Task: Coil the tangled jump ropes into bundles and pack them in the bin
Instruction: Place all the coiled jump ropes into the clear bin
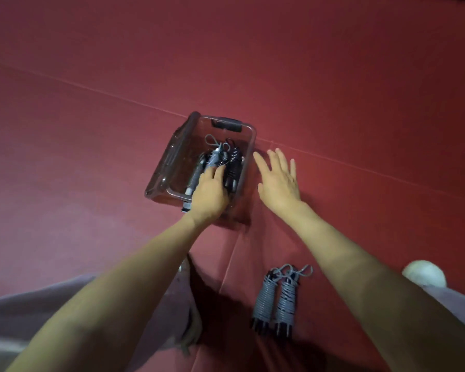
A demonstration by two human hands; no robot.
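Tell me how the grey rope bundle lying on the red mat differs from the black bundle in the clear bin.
The grey bundle is pale with dark handle ends; the black bundle is dark all over. The grey bundle lies out on the mat, untouched; the black bundle lies inside the bin, with the left hand reaching in right beside it. Both are ropes wound into tight bundles.
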